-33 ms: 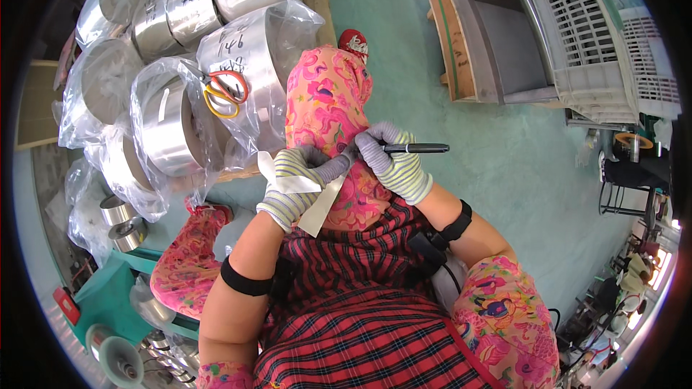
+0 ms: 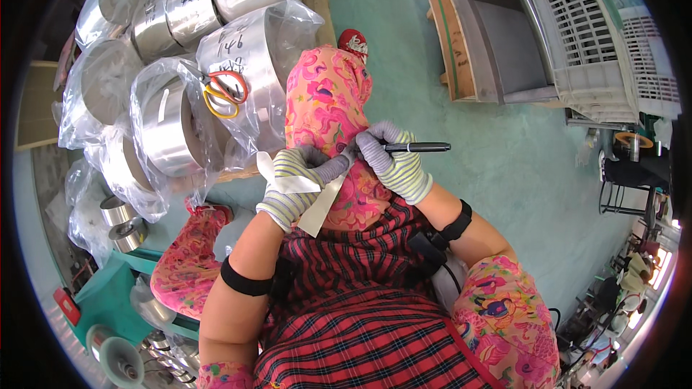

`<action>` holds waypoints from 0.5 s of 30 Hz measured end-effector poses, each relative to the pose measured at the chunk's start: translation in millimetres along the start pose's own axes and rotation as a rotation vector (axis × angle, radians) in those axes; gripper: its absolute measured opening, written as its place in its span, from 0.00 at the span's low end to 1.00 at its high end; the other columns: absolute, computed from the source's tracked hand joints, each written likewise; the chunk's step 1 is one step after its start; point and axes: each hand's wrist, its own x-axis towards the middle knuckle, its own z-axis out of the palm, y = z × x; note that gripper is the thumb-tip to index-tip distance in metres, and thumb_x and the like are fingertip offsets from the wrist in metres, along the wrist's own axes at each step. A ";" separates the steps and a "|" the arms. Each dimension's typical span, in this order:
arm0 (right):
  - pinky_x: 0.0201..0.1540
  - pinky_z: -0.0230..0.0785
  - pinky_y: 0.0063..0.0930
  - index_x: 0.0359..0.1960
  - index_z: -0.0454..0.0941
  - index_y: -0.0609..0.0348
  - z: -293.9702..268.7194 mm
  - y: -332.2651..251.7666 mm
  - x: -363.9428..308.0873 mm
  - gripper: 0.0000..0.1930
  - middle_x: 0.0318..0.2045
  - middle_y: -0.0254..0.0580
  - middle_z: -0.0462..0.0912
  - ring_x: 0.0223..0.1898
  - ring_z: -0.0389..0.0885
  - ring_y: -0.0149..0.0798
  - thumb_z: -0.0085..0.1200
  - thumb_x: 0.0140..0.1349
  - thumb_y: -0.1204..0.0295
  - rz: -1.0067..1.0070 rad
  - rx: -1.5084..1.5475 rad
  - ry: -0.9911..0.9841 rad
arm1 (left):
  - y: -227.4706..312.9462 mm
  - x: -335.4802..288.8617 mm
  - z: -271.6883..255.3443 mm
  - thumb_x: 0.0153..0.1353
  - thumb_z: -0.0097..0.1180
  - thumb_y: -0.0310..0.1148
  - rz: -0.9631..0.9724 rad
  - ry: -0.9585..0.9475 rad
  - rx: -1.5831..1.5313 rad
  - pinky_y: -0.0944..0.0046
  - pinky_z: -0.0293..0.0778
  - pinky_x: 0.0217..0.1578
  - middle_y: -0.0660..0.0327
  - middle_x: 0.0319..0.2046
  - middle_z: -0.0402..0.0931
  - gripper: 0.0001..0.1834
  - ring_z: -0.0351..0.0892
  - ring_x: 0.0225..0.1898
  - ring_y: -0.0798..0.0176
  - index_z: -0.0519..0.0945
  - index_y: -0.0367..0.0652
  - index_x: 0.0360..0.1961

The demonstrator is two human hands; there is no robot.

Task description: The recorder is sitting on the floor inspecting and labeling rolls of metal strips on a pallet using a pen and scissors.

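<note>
Both of my hands wear striped knit gloves with grey fingers, and their fingertips meet over my raised knee in flowered trousers. In my left hand [image 2: 303,176] is a cream strip [image 2: 321,209], pinched between the fingers. One end hangs down toward my lap, and a curled part [image 2: 267,169] sticks out beside the hand. My right hand [image 2: 393,162] is closed around a black marker pen [image 2: 425,148], which points out to the right. The right fingertips touch the left ones, and what lies right between them is hidden.
Large metal strip coils [image 2: 167,130] in clear plastic stand on a wooden pallet [image 2: 315,0] at the left, with red-and-yellow-handled scissors [image 2: 225,94] on top. Grey plastic crates [image 2: 584,21] and a wooden pallet [image 2: 450,36] stand at the far right. A green machine [image 2: 115,292] is at lower left.
</note>
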 end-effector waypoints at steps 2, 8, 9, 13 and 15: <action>0.21 0.66 0.26 0.25 0.73 0.62 1.5 7.8 -0.3 0.10 0.17 0.42 0.77 0.16 0.74 0.32 0.53 0.56 0.68 -0.033 0.005 0.034 | -1.0 1.3 0.3 0.45 0.67 0.42 0.047 0.024 -0.013 0.70 0.64 0.18 0.66 0.15 0.71 0.18 0.66 0.18 0.73 0.76 0.36 0.20; 0.22 0.67 0.26 0.25 0.72 0.62 4.7 12.7 -1.3 0.10 0.18 0.41 0.78 0.19 0.77 0.33 0.52 0.57 0.67 -0.015 0.129 0.042 | 4.9 3.5 -3.9 0.45 0.67 0.43 -0.181 -0.012 -0.074 0.70 0.64 0.18 0.65 0.16 0.72 0.19 0.67 0.18 0.73 0.77 0.35 0.21; 0.22 0.67 0.26 0.25 0.72 0.62 5.2 10.2 -1.5 0.10 0.18 0.41 0.78 0.19 0.77 0.33 0.52 0.57 0.67 -0.011 0.129 0.045 | 3.7 2.5 -4.2 0.45 0.66 0.43 -0.225 -0.020 -0.117 0.70 0.64 0.18 0.65 0.16 0.72 0.19 0.67 0.18 0.73 0.77 0.35 0.21; 0.23 0.67 0.24 0.26 0.71 0.62 3.3 -5.3 2.7 0.09 0.18 0.39 0.77 0.19 0.75 0.29 0.52 0.58 0.68 0.007 0.030 0.006 | 4.9 1.9 -6.9 0.46 0.65 0.44 -0.243 -0.035 -0.090 0.70 0.64 0.19 0.65 0.16 0.72 0.19 0.67 0.18 0.72 0.77 0.36 0.20; 0.24 0.67 0.22 0.27 0.71 0.62 2.0 -4.1 1.7 0.09 0.17 0.37 0.76 0.20 0.73 0.26 0.52 0.58 0.69 0.019 0.033 -0.011 | 7.1 1.1 -7.6 0.46 0.65 0.44 -0.249 -0.053 -0.125 0.70 0.64 0.20 0.65 0.16 0.72 0.19 0.67 0.18 0.72 0.77 0.37 0.19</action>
